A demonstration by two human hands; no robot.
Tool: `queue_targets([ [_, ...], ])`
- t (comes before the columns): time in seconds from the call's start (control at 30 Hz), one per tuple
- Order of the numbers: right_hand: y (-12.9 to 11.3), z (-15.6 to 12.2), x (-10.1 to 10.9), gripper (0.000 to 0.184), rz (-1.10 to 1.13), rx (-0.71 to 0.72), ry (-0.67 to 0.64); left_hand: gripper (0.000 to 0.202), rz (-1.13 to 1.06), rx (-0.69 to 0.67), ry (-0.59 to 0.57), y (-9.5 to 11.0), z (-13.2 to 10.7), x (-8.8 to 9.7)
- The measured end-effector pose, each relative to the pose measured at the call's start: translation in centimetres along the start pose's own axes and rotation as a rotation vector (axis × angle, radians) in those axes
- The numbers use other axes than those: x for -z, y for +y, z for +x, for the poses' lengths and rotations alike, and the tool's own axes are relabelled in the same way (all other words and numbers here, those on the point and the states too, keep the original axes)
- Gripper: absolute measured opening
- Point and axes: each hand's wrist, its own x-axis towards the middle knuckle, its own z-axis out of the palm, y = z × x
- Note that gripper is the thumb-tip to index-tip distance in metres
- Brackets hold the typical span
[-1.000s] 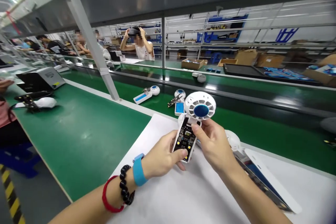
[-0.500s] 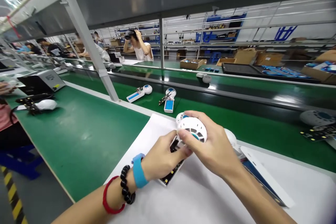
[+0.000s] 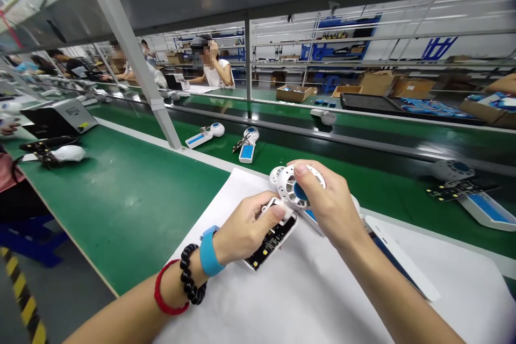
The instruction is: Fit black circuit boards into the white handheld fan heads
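Both hands hold one white handheld fan above a white sheet point(image 3: 322, 301). My left hand point(image 3: 245, 231) is closed round its rectangular body, thumb pressed near the neck; a black circuit board point(image 3: 268, 244) shows in that body. My right hand point(image 3: 332, 204) grips the round slotted head point(image 3: 288, 185), its thumb on the face by the blue centre. Behind the hands, another fan point(image 3: 276, 174) is partly hidden. Beside my right forearm, a white casing point(image 3: 403, 258) lies tilted on the sheet, its far end covered by the hand.
On the green belt lie fans with blue panels point(image 3: 246, 151), point(image 3: 199, 138) and a fan with a loose board point(image 3: 484, 209) at right. A metal post point(image 3: 137, 64) rises at left. A grey box point(image 3: 60, 118) stands on the green table point(image 3: 133, 204). A co-worker point(image 3: 217, 67) sits opposite.
The held fan's head has turned, so its slotted face and blue centre show more. Fans on the near belt have shifted left. The co-worker opposite has lowered one arm.
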Motion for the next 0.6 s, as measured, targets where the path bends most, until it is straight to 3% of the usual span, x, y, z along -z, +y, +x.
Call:
queue_targets([
  [0.1, 0.4, -0.6, -1.1, 0.071, 0.162, -0.095, -0.091, 0.048, -0.103, -0.028, 0.198, 0.3, 0.8, 0.5],
  [0.17, 0.7, -0.7, -1.9, 0.08, 0.224, -0.195, -0.31, 0.05, -0.156, -0.043, 0.355, 0.7, 1.9, 1.3],
  [0.23, 0.8, 0.1, -2.5, 0.069, 0.212, -0.299, -0.535, 0.06, -0.015, -0.04, 0.375, 0.9, 3.3, 2.8],
  [0.3, 0.8, 1.8, -2.4, 0.038, 0.182, -0.421, -0.589, 0.066, 0.289, -0.016, 0.315, 0.7, 4.8, 5.4],
  [0.4, 1.1, 5.6, -1.1, 0.006, 0.075, -0.582, -0.418, 0.044, 0.6, 0.031, 0.387, -0.3, 7.2, 11.6],
  [0.6, 5.9, 12.9, 3.6, 0.023, -0.32, -0.499, -0.209, 0.041, 1.028, 0.321, 0.659, -3.3, 11.5, 26.7],
])
